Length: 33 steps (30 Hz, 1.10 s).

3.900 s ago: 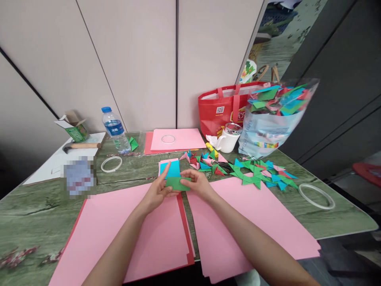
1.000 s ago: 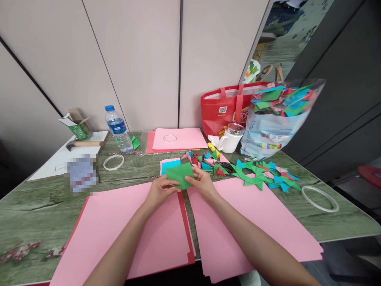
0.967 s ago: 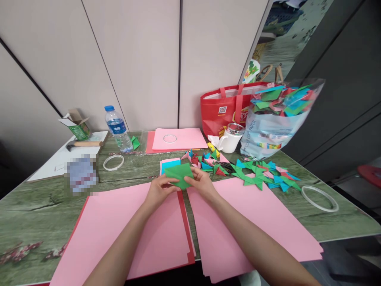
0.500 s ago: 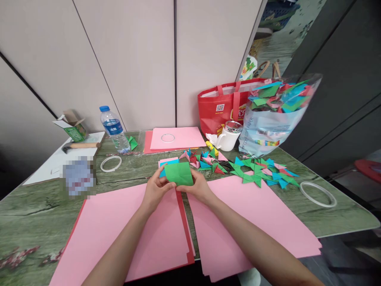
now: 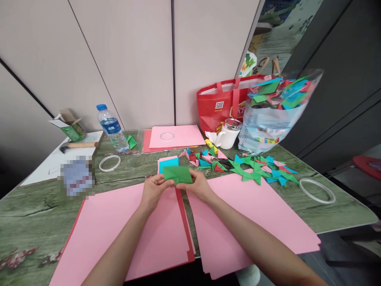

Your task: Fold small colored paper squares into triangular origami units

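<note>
A green sheet of paper (image 5: pixel 177 173), creased along its lower middle, is held up between both hands. My left hand (image 5: pixel 153 190) pinches its left lower edge with thumb and fingers. On the other side, my right hand (image 5: pixel 200 184) grips the right lower corner, its fingers partly behind the paper. Just beyond lies a small stack of blue and pink paper squares (image 5: pixel 168 163), partly covered by the green sheet. Folded paper pieces (image 5: pixel 205 159) in green, red, blue and pink lie in a heap to the right, with joined star-like shapes (image 5: pixel 253 169) beside them.
Large pink sheets (image 5: pixel 119 230) lie under my forearms. Behind stand a water bottle (image 5: pixel 111 129), a white mug (image 5: pixel 228 135), a red bag (image 5: pixel 212 107) and a plastic bag of folded paper (image 5: pixel 264 123). A hammer (image 5: pixel 80 145) is at left; white rings (image 5: pixel 317 190) lie on the table.
The green paper has tilted, so it looks flatter, and its lower edge is now bent around the thumbs. More of the blue square behind it shows. Both hands keep their hold.
</note>
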Motion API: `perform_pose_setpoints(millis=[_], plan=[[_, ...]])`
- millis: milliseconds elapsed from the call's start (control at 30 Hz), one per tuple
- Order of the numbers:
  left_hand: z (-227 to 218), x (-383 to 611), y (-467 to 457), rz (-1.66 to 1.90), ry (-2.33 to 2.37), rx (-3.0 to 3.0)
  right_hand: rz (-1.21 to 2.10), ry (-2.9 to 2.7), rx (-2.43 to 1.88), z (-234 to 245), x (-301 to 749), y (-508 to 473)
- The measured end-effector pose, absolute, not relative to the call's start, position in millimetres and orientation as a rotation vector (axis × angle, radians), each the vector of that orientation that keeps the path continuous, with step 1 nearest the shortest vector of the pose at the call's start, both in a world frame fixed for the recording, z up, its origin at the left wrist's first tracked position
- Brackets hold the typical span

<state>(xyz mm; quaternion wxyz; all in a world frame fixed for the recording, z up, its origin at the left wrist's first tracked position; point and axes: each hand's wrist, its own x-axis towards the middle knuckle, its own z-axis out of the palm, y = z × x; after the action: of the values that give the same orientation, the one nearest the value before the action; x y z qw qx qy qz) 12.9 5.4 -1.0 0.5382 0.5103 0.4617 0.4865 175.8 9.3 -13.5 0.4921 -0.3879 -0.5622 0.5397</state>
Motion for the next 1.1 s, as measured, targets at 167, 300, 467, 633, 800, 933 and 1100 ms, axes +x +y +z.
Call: perform_pose_setpoints(millis=[167,300,467,633,800,933,1100], plan=[[1.4,12.6,4.5,1.105,1.051,1.183,1.288,-1.38,-0.952,-13.2,176.9,9.8],[0.5,13.9,4.0,1.127,1.052,1.149,1.298,-1.361,-0.968,-15.1,176.5,10.6],[-2.4,15.3,3.8,1.137,1.02,1.11,1.324,-1.326,-0.97,-17.2,175.7,10.4],[-4.3,15.7,4.0,1.132,1.006,1.103,1.332,-1.316,-0.989,-17.3,175.3,10.2],[-4.3,16.5,3.3,1.151,1.024,1.075,1.405,-1.291,-1.028,-15.9,173.4,6.8],[-2.5,17.3,2.1,1.17,1.059,1.067,1.541,-1.211,-0.995,-18.5,170.3,5.8],[0.4,17.9,0.0,1.16,1.051,1.026,1.562,-1.188,-1.013,-22.6,169.7,8.7]])
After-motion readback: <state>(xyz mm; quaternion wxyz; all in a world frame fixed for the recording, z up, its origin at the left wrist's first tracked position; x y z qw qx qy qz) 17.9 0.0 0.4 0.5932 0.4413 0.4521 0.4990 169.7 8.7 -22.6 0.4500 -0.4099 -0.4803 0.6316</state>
